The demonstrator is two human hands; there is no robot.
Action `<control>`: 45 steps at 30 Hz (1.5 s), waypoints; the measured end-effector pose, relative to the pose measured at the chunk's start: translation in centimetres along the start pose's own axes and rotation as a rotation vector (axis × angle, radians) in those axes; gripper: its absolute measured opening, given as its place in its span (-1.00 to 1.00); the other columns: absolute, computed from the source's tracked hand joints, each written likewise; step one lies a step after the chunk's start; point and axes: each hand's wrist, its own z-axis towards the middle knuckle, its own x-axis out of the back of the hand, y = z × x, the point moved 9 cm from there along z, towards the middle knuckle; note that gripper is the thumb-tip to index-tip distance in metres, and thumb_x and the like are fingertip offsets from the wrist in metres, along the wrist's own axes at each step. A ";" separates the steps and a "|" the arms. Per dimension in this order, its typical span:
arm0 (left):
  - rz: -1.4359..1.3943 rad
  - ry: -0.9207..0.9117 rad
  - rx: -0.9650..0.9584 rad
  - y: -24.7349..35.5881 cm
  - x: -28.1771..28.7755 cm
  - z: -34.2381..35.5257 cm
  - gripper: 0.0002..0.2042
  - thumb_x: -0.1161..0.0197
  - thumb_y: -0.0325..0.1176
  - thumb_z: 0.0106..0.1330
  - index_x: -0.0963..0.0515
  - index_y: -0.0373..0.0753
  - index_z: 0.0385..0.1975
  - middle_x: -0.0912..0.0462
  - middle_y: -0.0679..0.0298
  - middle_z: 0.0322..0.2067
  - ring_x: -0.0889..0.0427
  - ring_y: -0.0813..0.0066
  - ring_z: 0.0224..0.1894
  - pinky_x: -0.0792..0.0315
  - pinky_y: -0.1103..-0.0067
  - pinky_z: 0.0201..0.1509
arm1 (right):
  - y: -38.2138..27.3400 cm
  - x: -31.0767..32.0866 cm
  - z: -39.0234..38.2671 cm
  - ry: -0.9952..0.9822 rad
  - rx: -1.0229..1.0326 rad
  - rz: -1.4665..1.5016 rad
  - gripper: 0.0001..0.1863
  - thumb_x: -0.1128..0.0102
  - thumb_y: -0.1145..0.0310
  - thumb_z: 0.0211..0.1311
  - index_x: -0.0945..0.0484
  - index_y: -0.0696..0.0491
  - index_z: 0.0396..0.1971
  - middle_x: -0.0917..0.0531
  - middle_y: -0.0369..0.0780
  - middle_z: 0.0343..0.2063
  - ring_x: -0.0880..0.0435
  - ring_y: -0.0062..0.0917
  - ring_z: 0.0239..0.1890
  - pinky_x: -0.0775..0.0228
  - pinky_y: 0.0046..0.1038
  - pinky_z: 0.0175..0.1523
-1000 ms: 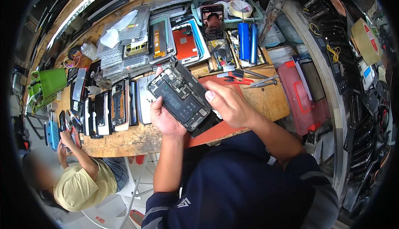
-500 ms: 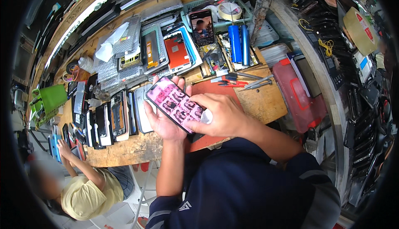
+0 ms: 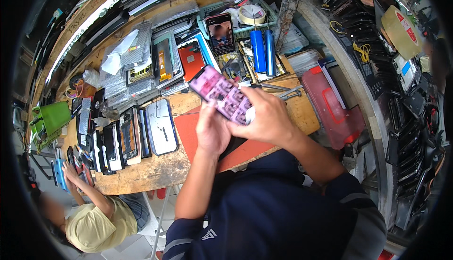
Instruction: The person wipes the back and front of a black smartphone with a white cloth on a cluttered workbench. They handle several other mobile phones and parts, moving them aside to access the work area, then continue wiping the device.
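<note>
A smartphone with a pink photo-collage screen is held tilted above the orange-red work mat. My left hand grips its lower left edge, thumb up, with the other fingers hidden behind it. Across the phone's right end, my right hand is closed, thumb at the lower edge and fingers at the upper. A small white piece, perhaps cloth or tissue, shows between this hand and the screen. Past the hands, another phone stands upright with its screen lit.
Stacked phone screens and bubble-wrapped parts cover the back left of the wooden bench. Two blue cylinders stand at back right. A red clear case lies at right. Another person sits at lower left, hands on a blue object.
Both hands and the phone have moved right and slightly up in the picture. My left fingertips, seen earlier past the phone's far edge, are now hidden. The whole view has shifted a little.
</note>
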 end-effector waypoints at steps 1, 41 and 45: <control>0.046 -0.006 0.020 -0.4 -0.2 -0.3 -0.32 -0.13 -0.15 0.55 -0.11 -0.30 0.57 -0.38 0.00 0.45 -0.46 0.12 0.44 -0.34 0.20 0.56 | 0.6 0.8 0.3 0.053 -0.010 -0.042 -0.11 -0.71 0.03 -0.16 -0.57 0.27 0.15 -0.75 0.07 -0.12 -0.80 -0.03 -0.11 -0.67 -0.13 0.00; 0.704 0.211 0.044 3.9 3.5 -9.7 -0.85 -0.27 -0.39 0.59 -0.57 -0.33 -0.02 -0.73 0.30 -0.24 -0.64 0.69 -0.24 -0.54 0.67 -0.13 | -2.7 -5.3 -5.0 -0.513 -0.144 0.703 -0.66 -0.31 0.50 0.44 -0.55 0.18 0.15 -0.69 -0.14 -0.19 -0.73 -0.41 -0.17 -0.57 -0.39 -0.10; 0.660 0.276 0.086 3.7 4.2 -9.9 -0.87 -0.26 -0.40 0.59 -0.56 -0.33 -0.05 -0.73 0.33 -0.26 -0.64 0.71 -0.24 -0.53 0.68 -0.13 | -4.3 -3.7 -4.6 -0.220 0.096 0.639 -0.63 -0.47 0.38 0.36 -0.53 0.15 0.05 -0.68 -0.12 -0.25 -0.75 -0.32 -0.29 -0.57 -0.29 -0.20</control>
